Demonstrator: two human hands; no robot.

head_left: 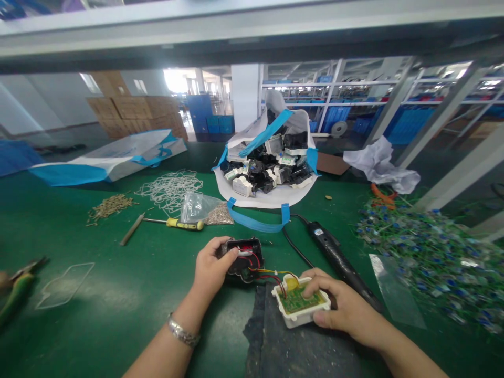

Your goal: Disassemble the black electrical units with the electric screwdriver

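My left hand (212, 265) grips a small black plastic housing (256, 257) with red wires inside, its thumb over the near rim. My right hand (334, 302) holds a white plastic housing (301, 319), with fingers on its rim and over the green circuit board (297, 300) inside. Red, black and yellow wires (271, 272) run between the two housings. Under the white housing lies a dark grey mat (299, 352). Right of it, a black electric screwdriver (338, 260) with a cord rests on the green tabletop.
A white and blue bag (271, 202) full of housings lies at the back. White wire loops (173, 189), a bag of screws (218, 214), a yellow-handled screwdriver (184, 224) and brass-coloured pieces (110, 206) lie left. Green and blue scraps (441, 257) cover the right. Green-handled pliers (19, 294) show far left.
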